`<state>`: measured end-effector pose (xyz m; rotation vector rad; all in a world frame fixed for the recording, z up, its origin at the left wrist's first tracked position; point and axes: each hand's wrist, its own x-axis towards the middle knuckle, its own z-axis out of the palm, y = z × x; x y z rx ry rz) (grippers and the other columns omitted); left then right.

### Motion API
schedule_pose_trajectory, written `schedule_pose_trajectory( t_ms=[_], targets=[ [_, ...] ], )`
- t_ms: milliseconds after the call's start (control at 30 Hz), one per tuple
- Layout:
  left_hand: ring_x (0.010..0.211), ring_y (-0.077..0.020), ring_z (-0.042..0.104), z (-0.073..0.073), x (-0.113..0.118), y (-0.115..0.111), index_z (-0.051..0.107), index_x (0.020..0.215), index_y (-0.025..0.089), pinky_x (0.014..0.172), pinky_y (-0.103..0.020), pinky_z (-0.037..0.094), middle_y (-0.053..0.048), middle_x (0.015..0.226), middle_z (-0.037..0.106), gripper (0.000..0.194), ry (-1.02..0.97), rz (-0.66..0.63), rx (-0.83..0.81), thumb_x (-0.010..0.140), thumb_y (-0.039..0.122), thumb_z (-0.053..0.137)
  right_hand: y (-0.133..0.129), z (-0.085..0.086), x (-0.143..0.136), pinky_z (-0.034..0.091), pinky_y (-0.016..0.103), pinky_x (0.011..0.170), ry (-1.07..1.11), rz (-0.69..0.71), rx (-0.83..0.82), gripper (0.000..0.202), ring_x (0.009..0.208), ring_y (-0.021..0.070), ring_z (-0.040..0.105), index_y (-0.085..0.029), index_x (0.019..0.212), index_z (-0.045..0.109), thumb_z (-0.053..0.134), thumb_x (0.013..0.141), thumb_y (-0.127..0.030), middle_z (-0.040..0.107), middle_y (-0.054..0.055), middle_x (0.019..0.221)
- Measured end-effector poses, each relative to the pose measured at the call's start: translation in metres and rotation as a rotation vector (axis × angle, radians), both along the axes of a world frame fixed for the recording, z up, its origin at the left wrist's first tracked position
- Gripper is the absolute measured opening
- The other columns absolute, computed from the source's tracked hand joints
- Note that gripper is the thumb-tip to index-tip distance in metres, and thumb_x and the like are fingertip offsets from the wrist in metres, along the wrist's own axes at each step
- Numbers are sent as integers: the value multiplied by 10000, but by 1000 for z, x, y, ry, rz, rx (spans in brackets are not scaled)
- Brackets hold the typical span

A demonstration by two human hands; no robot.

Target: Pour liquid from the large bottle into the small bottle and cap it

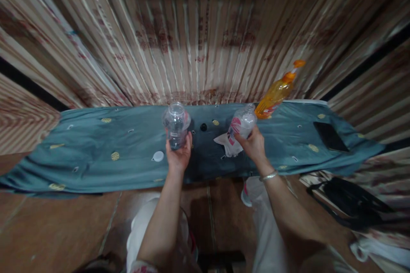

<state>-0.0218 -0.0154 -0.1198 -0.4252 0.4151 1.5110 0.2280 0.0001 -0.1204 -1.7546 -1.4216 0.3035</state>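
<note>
My left hand (179, 153) is wrapped round the lower part of a clear plastic jar (176, 121) with a wide, uncapped mouth. My right hand (253, 143) grips a clear plastic bottle (245, 120) with a pink print and an open neck; it tilts slightly to the right. Below the bottle a crumpled white cloth or wrapper (232, 147) with pink marks lies on the table. A white lid (158, 156) rests left of my left hand. Between the two containers sits a small black cap (203, 127).
An orange pump bottle (275, 96) leans at the back right. A black phone (329, 136) lies at the right end of the green tablecloth (86, 149). Striped curtains (205, 42) hang behind the table. On the floor side at right is a black bag (349, 200).
</note>
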Motion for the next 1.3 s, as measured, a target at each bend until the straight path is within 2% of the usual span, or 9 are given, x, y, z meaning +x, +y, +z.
schedule_pose_trajectory(
  t_ms=[267,500,667,800,900,967,1100,1200,1300],
  targets=[
    [1162,-282,648,3,-6,-3,577,1283,105,672,-250,641,-190,1104,666,513,-8,-13,-10,961,484,455,2,9,-4,457,325,637,-21,-34,-29,451,716,256,653,-175,1014,591,672,675,-461,706,76,811],
    [1185,-268,639,-1,-10,-7,501,1393,107,663,-234,626,-211,1150,667,656,-22,-48,6,955,583,391,4,11,-9,481,334,674,-18,-8,-29,465,771,272,679,-154,1051,603,686,688,-433,726,102,854],
    [1155,-268,662,-1,-11,-12,504,1393,131,654,-258,630,-192,1110,694,600,52,-71,38,970,538,380,6,8,-12,486,344,680,19,21,-5,484,767,271,672,-167,1053,593,671,673,-457,724,93,862],
    [1080,-260,694,-2,3,-22,537,1265,27,725,-269,618,-236,1070,692,459,247,-157,-26,970,365,445,6,10,-14,474,337,660,38,25,3,451,721,251,649,-185,997,590,670,662,-478,713,73,819],
    [1031,-272,709,-9,27,-37,606,1074,105,857,-378,594,-185,1039,703,247,571,-249,58,855,216,635,4,14,-15,479,345,659,61,28,9,441,719,254,648,-199,980,588,672,660,-492,708,62,811],
    [1113,-302,674,-16,46,-48,614,1078,152,973,-478,531,-145,1099,686,391,781,-254,176,721,164,774,1,16,-17,486,359,668,78,27,-1,455,736,270,659,-198,984,588,678,653,-498,709,65,813],
    [1400,-316,437,-26,79,-59,548,1236,211,1165,-514,322,-148,1418,526,786,1150,-178,266,532,80,873,-10,20,-20,496,359,674,131,95,6,439,756,277,676,-191,970,593,675,663,-495,719,80,834],
    [1497,-320,265,-27,96,-56,434,1389,228,1220,-522,184,-163,1572,351,1005,1301,-217,344,506,114,900,-21,22,-23,491,338,631,154,166,0,405,705,256,665,-198,918,587,671,666,-504,712,62,787],
    [1508,-339,224,-26,107,-49,345,1469,226,1227,-508,166,-174,1603,280,1176,1348,-259,395,451,139,929,-32,25,-26,494,332,628,145,221,-25,391,697,245,664,-204,926,581,673,668,-482,713,51,787]
  ],
)
